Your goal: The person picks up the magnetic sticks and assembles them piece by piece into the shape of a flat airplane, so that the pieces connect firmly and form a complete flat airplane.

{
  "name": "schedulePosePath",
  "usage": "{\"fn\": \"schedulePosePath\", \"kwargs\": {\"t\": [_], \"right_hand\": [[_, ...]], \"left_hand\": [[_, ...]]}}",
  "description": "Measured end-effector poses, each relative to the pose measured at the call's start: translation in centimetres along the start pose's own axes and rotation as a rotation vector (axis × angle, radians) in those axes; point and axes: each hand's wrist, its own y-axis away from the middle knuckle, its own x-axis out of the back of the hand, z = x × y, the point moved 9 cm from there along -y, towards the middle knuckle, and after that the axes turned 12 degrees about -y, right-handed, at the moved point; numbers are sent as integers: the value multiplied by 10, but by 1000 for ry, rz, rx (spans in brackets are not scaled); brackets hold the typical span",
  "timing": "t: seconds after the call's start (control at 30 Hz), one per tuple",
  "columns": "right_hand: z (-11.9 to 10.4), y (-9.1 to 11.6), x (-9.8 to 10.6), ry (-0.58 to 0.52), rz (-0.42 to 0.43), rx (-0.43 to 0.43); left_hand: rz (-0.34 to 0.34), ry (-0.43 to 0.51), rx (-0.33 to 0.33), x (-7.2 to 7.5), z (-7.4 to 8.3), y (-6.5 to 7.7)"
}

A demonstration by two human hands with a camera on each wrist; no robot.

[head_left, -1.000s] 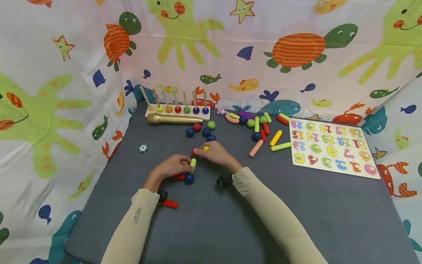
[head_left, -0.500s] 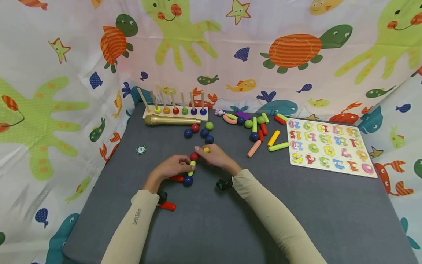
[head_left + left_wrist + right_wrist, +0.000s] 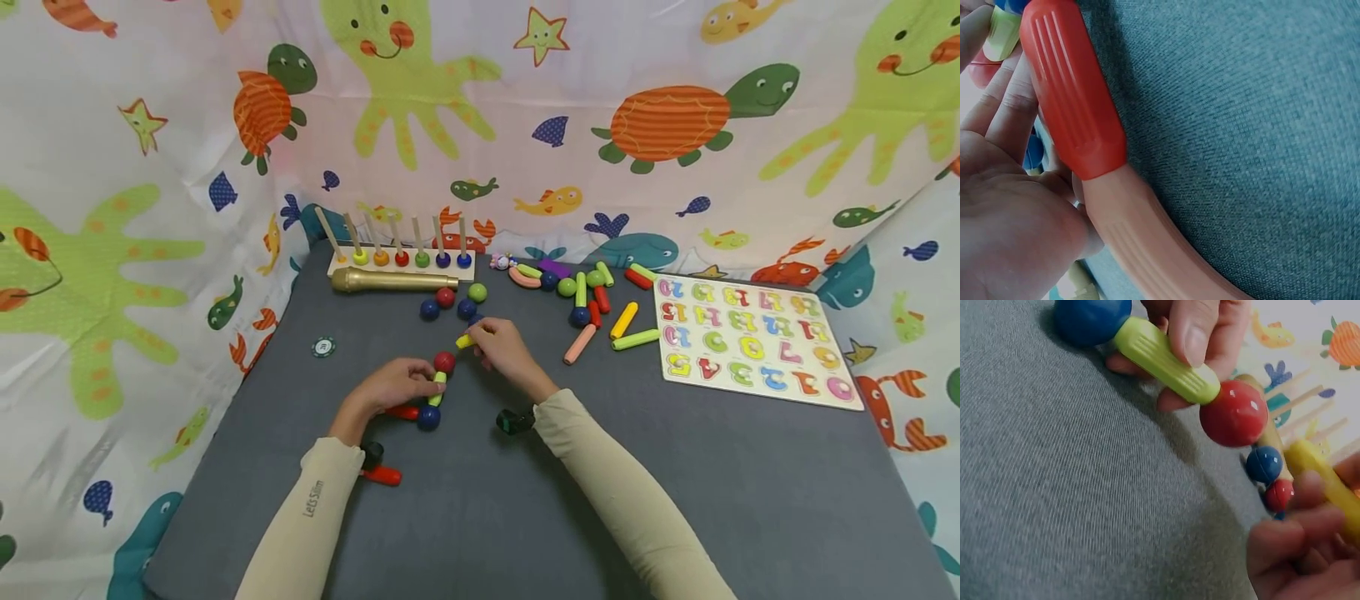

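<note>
My left hand (image 3: 397, 382) pinches a light green ribbed stick (image 3: 1166, 359) between thumb and fingers. A red ball (image 3: 1234, 413) sits on one end of that stick and a blue ball (image 3: 1092, 319) on the other. From the blue ball a red stick (image 3: 1072, 87) runs back beside the left hand, joined to a curved peach stick (image 3: 1154, 244). My right hand (image 3: 504, 348) holds a yellow stick (image 3: 465, 341), which points left, a little beyond the red ball and apart from it.
Behind the hands lie loose balls (image 3: 445, 297), a gold toy microphone (image 3: 393, 280) and a peg board (image 3: 412, 252). More sticks and balls (image 3: 580, 317) lie at the back right, beside a number puzzle board (image 3: 757, 337). A poker chip (image 3: 323, 347) lies left; another red stick (image 3: 383, 475) shows by the left wrist.
The red ball has come down against the end of the green stick, and my right hand has let go of it. That hand has shifted slightly right, bringing the yellow stick out at its fingertips.
</note>
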Motion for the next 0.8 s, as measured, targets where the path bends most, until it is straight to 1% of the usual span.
{"fn": "schedulePosePath", "kwargs": {"t": [0.1, 0.27, 0.37, 0.5, 0.7, 0.77, 0.8], "right_hand": [[-2, 4, -1, -73, -56, -10], [2, 9, -9, -117, -141, -29], [3, 12, -13, -133, -175, -40], [6, 12, -13, -143, -180, -46], [9, 13, -14, -147, -184, -60], [10, 12, -14, -151, -182, -62], [11, 12, -15, -151, -181, -63]], "left_hand": [[8, 4, -9, 1, 2, -1], [16, 18, 6, 0, -1, -1], [17, 20, 6, -2, -1, -1], [15, 46, 11, -2, 1, 1], [18, 95, 86, 0, 2, 3], [23, 97, 103, 1, 3, 2], [25, 93, 102, 2, 4, 0]]}}
